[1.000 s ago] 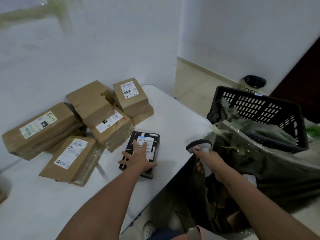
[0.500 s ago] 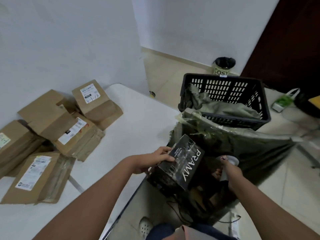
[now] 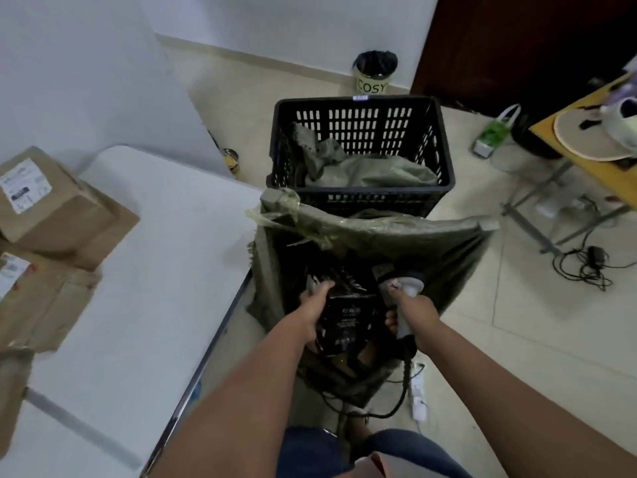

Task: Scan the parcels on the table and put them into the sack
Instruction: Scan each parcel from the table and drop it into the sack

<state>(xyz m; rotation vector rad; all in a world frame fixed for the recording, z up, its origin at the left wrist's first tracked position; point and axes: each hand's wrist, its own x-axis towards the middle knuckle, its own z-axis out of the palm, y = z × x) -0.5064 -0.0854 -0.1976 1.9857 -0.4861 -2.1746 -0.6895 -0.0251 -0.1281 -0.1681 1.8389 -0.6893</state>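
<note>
My left hand (image 3: 315, 305) grips a black parcel (image 3: 348, 320) with white print, held low inside the open mouth of the olive-green sack (image 3: 379, 236). The sack hangs beside the right edge of the white table (image 3: 155, 270). My right hand (image 3: 412, 307) holds a grey handheld scanner (image 3: 406, 288) just right of the parcel, over the sack opening. Brown cardboard parcels (image 3: 51, 208) with white labels lie at the table's left side, partly cut off by the frame edge.
A black slatted plastic crate (image 3: 362, 132) with green cloth inside stands behind the sack. A small bin marked COSY (image 3: 374, 75) sits by the far wall. A yellow table (image 3: 603, 139) and loose cables (image 3: 586, 267) are at the right.
My left hand lifted the black parcel off the table, carried it right and lowered it into the sack. The scanner hand stayed by the sack mouth. My view swung right.
</note>
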